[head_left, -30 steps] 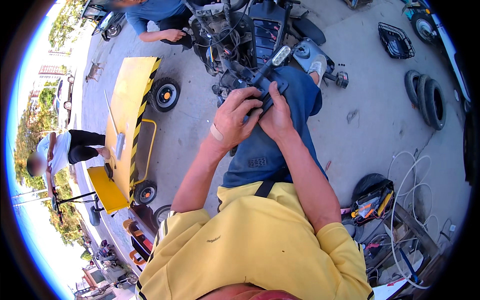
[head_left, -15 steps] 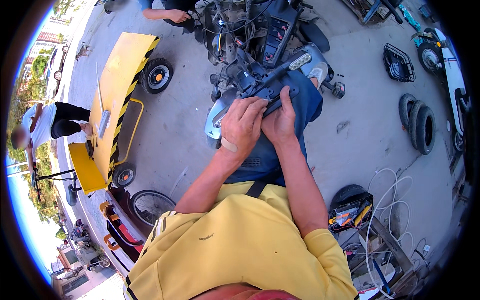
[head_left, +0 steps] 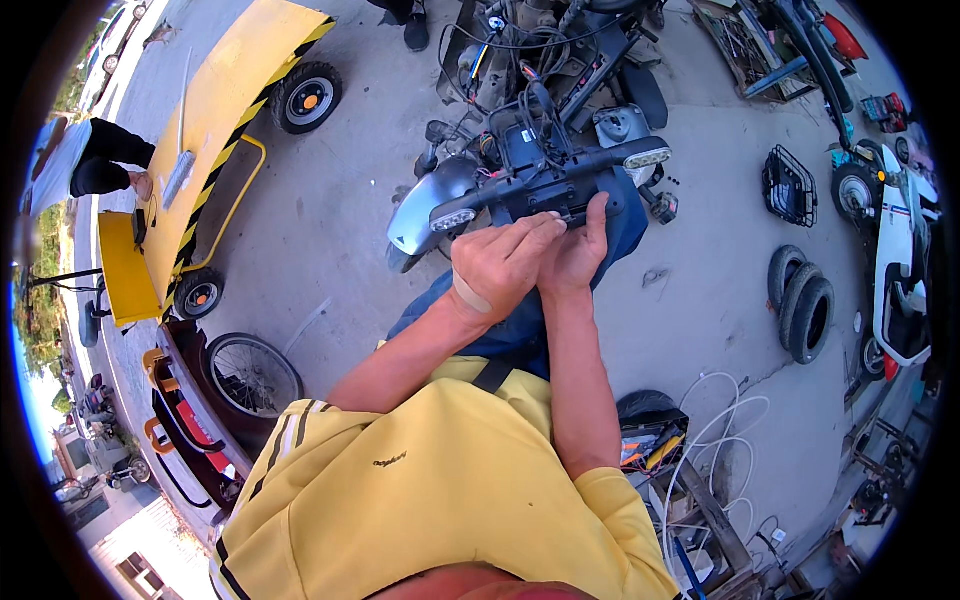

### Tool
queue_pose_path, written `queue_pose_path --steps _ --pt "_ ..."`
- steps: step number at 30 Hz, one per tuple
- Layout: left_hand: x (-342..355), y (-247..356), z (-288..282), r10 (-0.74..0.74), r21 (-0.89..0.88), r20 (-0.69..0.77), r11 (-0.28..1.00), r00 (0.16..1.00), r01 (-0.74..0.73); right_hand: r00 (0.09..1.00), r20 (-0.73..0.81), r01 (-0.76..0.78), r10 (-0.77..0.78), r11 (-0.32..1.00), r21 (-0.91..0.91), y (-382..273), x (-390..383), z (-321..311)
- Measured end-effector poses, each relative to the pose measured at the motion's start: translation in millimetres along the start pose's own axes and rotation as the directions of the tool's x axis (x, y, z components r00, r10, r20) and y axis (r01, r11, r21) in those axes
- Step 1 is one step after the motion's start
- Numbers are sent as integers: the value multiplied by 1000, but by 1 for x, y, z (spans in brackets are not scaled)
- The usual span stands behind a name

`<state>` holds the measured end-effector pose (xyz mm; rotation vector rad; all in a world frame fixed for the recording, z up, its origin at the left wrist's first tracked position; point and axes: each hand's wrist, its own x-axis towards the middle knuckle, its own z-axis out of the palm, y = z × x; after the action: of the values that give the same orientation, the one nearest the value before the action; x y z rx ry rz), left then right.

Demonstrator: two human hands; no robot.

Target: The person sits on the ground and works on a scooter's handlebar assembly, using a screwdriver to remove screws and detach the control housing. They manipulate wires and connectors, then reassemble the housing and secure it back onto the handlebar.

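Observation:
A black plastic light bar (head_left: 545, 190), with a clear-lensed lamp at either end, rests over my knees, its underside partly hidden. My right hand (head_left: 575, 252) grips its near edge, thumb up along the plastic and fingers beneath. At the same edge, the bent fingers of my left hand (head_left: 503, 258) are pressed together; whatever they pinch is hidden. A tan plaster is on the left wrist. Beyond the bar stands a stripped scooter front (head_left: 545, 60) with exposed cables. A silver-blue curved panel (head_left: 432, 205) lies left of the bar, next to my leg.
To the left is a yellow cart (head_left: 215, 110) with black wheels, and a person (head_left: 105, 158) beside it. A spoked wheel (head_left: 253, 373) lies nearer me. On the right are a black wire basket (head_left: 790, 187), several tyres (head_left: 808, 318), a white scooter (head_left: 893, 265) and loose white hose (head_left: 690, 440).
The light bar has turned nearly crosswise, showing both lamps. My hands stay at its near edge. My view has shifted, and the person at the far side has mostly left it.

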<state>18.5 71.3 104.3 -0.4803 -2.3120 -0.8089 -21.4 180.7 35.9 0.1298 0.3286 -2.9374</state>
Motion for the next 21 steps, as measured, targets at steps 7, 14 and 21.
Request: queue_pose_path --steps 7,14,21 --pt "-11 -10 4 -20 -68 -78 998 997 15 999 48 -17 18 1000 -21 -1 -2 -2" --pt "-9 -13 5 -167 -179 -88 973 982 149 999 32 7 -6 999 -33 3 -3 8" --pt "-8 -13 6 -163 -176 -108 974 981 142 999 -25 28 -29 999 -43 3 -5 13"
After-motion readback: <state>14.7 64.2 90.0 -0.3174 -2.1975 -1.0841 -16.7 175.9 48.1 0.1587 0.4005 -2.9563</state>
